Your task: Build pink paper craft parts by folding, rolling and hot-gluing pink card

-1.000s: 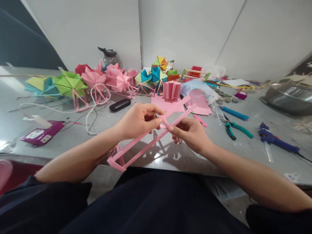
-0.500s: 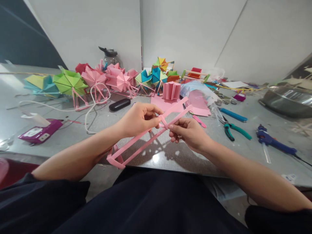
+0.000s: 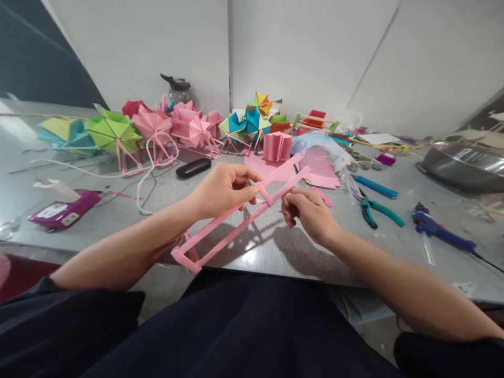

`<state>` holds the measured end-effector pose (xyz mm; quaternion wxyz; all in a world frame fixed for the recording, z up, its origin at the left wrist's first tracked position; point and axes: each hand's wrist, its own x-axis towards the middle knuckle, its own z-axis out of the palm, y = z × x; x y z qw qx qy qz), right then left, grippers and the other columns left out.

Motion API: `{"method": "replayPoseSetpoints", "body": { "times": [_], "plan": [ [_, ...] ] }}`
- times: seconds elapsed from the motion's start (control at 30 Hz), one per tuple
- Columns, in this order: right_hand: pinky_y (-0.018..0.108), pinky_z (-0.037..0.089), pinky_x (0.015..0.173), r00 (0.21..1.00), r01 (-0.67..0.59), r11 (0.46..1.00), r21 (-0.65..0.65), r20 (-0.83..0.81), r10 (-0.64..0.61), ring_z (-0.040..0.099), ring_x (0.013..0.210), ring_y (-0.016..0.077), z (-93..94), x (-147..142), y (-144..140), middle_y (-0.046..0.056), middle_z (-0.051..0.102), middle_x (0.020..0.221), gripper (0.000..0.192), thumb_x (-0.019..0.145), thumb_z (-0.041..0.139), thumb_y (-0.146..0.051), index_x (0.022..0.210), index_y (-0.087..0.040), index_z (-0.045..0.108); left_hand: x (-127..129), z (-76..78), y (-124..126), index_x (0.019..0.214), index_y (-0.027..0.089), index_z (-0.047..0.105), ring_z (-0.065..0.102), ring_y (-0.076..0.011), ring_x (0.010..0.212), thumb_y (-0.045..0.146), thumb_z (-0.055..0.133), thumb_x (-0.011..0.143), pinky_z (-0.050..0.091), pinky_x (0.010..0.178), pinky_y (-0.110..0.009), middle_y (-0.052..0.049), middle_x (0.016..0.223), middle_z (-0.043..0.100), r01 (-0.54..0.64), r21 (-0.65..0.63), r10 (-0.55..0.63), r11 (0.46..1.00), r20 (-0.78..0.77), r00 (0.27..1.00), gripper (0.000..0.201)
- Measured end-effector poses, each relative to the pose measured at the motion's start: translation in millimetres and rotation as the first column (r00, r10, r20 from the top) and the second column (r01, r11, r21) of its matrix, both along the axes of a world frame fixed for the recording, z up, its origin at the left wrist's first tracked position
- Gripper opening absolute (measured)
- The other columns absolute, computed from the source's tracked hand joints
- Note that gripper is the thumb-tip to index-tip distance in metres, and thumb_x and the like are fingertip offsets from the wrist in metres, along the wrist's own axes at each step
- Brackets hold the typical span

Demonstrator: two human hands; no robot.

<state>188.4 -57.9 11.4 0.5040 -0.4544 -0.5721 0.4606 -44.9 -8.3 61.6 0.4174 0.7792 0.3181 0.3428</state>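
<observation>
"In the left hand (image 3: 222, 193), what is held?"
"A pink frame (image 3: 265, 194), pinched between thumb and fingers above the tabletop (image 3: 342, 207)."
"And the right hand (image 3: 313, 212)?"
"Curled beside the frame; whether anything is gripped cannot be told."

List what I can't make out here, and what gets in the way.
All in the head view:
Part of the pink frame: hidden behind the left hand.
Whether the right hand touches the frame: too close in view to tell.
The right side of the steel bowl: cut off by the right edge.
Print on the purple box: too small and blurred.
The jug's base: hidden behind pink paper models.
</observation>
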Motion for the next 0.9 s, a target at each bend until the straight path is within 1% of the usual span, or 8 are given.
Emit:
{"method": "replayPoseSetpoints", "body": {
  "times": [0.1, 0.2, 0.27, 0.4, 0.5, 0.67, 0.8, 0.9],
  "plan": [
    [0.027, 0.04, 0.045, 0.999, 0.022, 0.997, 0.072, 0.033, -0.025, 0.048, 0.043, 0.0105, -2.5, 1.9, 1.4, -0.004, 0.052, 0.052, 0.048, 0.096, 0.071, -0.056, 0.064, -0.025, 0.053, 0.3, 0.6, -0.2, 0.105, 0.013, 0.078, 0.064, -0.0099, 0.052, 0.02, 0.075, 0.09, 0.046, 0.049, -0.019, -0.002, 0.069, 0.077, -0.016, -0.004, 0.016, 1.0, 0.011, 1.0, 0.017],
    [0.027, 0.044, 0.047, 1.0, -0.008, 0.998, 0.07, -0.003, 0.008, 0.055, 0.048, 0.0113, -4.8, 3.1, 2.1, -0.003, 0.064, 0.065, 0.04, 0.09, 0.082, -0.057, 0.079, -0.023, 0.064, 0.7, 1.0, -0.7, 0.105, 0.013, 0.078, 0.067, -0.0113, 0.056, 0.02, 0.075, 0.09, 0.047, 0.049, -0.019, -0.002, 0.069, 0.077, -0.031, -0.004, 0.031, 1.0, 0.022, 0.999, 0.016],
    [0.027, 0.045, 0.048, 0.999, -0.029, 0.998, 0.049, -0.019, 0.03, 0.058, 0.05, 0.0117, -6.5, 2.9, 2.0, -0.002, 0.068, 0.07, 0.04, 0.086, 0.087, -0.058, 0.086, -0.023, 0.069, 1.0, 0.6, -1.2, 0.104, 0.013, 0.078, 0.067, -0.0113, 0.056, 0.02, 0.075, 0.091, 0.046, 0.049, -0.019, -0.002, 0.069, 0.077, -0.028, 0.003, 0.028, 1.0, 0.023, 0.999, 0.016],
    [0.026, 0.045, 0.048, 1.0, -0.022, 0.999, 0.031, 0.005, 0.022, 0.055, 0.049, 0.0108, -8.0, 0.0, 0.0, -0.002, 0.065, 0.064, 0.05, 0.087, 0.086, -0.067, 0.078, -0.022, 0.067, 1.6, -1.6, -2.9, 0.106, 0.013, 0.078, 0.063, -0.0093, 0.053, 0.018, 0.073, 0.09, 0.044, 0.049, -0.019, -0.001, 0.07, 0.077, 0.007, 0.019, -0.007, 1.0, 0.018, 1.0, 0.017],
    [0.028, 0.045, 0.048, 1.0, -0.03, 0.999, 0.01, -0.007, 0.03, 0.053, 0.048, 0.0105, -6.2, -2.4, -2.6, -0.003, 0.063, 0.061, 0.053, 0.084, 0.089, -0.069, 0.073, -0.022, 0.066, 1.6, -2.6, -4.2, 0.106, 0.014, 0.078, 0.066, -0.0105, 0.056, 0.018, 0.073, 0.09, 0.046, 0.05, -0.019, -0.001, 0.071, 0.078, 0.027, 0.03, -0.027, 0.999, 0.01, 1.0, 0.017],
    [0.028, 0.046, 0.051, 0.996, -0.044, 0.997, -0.066, -0.082, 0.039, 0.056, 0.052, 0.0115, -3.0, -3.8, -4.7, -0.002, 0.066, 0.064, 0.046, 0.077, 0.095, -0.06, 0.077, -0.022, 0.069, 1.6, -3.1, -4.5, 0.106, 0.015, 0.078, 0.07, -0.0125, 0.06, 0.02, 0.073, 0.091, 0.048, 0.051, -0.02, -0.002, 0.073, 0.079, 0.023, 0.042, -0.023, 0.999, -0.001, 1.0, 0.017],
    [0.029, 0.047, 0.053, 0.994, -0.045, 0.993, -0.108, -0.108, 0.033, 0.057, 0.054, 0.0122, -2.0, -3.9, -4.0, -0.002, 0.066, 0.065, 0.035, 0.076, 0.094, -0.049, 0.078, -0.022, 0.071, 1.8, -3.4, -4.5, 0.106, 0.015, 0.078, 0.07, -0.0127, 0.06, 0.021, 0.073, 0.092, 0.05, 0.052, -0.02, -0.001, 0.072, 0.078, 0.018, 0.043, -0.017, 0.999, -0.012, 1.0, 0.016],
    [0.028, 0.045, 0.051, 0.993, -0.046, 0.992, -0.113, -0.113, 0.033, 0.055, 0.052, 0.0115, -1.1, -4.2, -3.1, -0.002, 0.066, 0.063, 0.028, 0.073, 0.09, -0.04, 0.074, -0.022, 0.069, 1.8, -3.3, -4.6, 0.106, 0.014, 0.078, 0.068, -0.0121, 0.058, 0.021, 0.073, 0.092, 0.049, 0.052, -0.021, -0.001, 0.07, 0.077, 0.0, 0.043, 0.0, 0.999, -0.008, 1.0, 0.017]
  ]
}}
